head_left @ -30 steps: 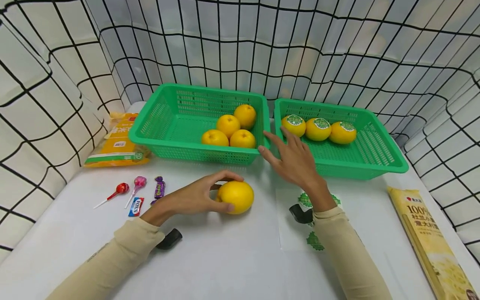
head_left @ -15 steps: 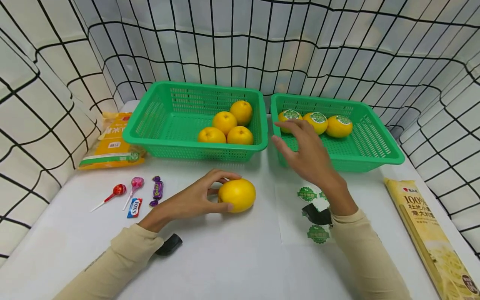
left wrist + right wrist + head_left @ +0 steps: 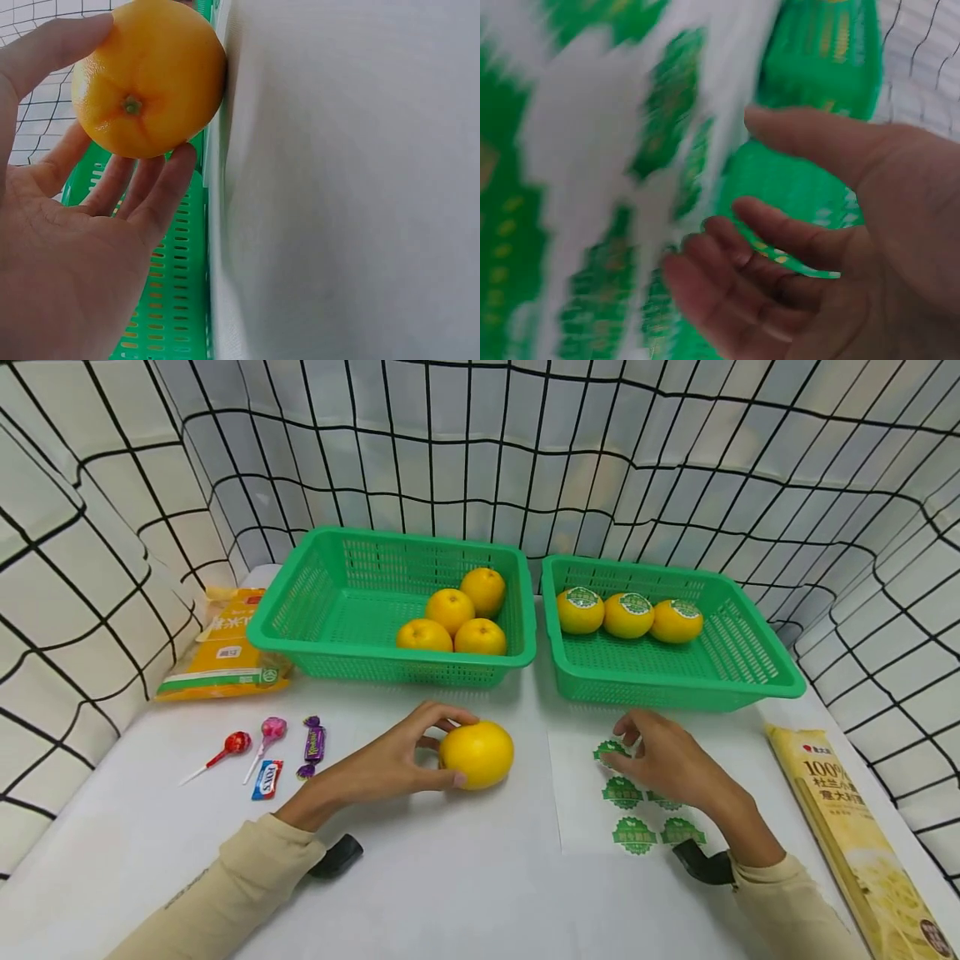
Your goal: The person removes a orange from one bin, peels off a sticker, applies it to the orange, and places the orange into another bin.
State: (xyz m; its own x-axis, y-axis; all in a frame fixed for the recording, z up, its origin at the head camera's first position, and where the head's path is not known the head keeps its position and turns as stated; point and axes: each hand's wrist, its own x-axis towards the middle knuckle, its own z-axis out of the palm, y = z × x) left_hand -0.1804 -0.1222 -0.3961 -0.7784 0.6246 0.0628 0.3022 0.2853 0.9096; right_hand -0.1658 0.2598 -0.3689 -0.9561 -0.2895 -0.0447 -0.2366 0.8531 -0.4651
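Observation:
A yellow-orange orange [image 3: 480, 755] rests on the white table, and my left hand [image 3: 393, 755] holds it from the left, thumb near the front and fingers behind. In the left wrist view the orange [image 3: 150, 79] shows its stem end between thumb and fingertips. Over a white sheet [image 3: 573, 814] of green scalloped stickers [image 3: 634, 835] hovers my right hand [image 3: 675, 764], fingers loosely bent and nothing visible between them. The right wrist view is blurred; there the right hand's [image 3: 817, 247] thumb and fingers stand apart beside the stickers. Part of the sheet is hidden under this hand.
A green basket [image 3: 337, 667] at the back holds several oranges. Another green basket [image 3: 675, 692] to its right holds 3 stickered oranges [image 3: 628, 615]. Lollipops [image 3: 237, 743], small candies [image 3: 314, 745] and an orange bag [image 3: 225, 647] lie left; a noodle pack [image 3: 855, 835] lies right. Netting surrounds the table.
My right hand has moved from beside the right basket's left end down and right to the sticker sheet. The left hand still holds the orange in about the same place.

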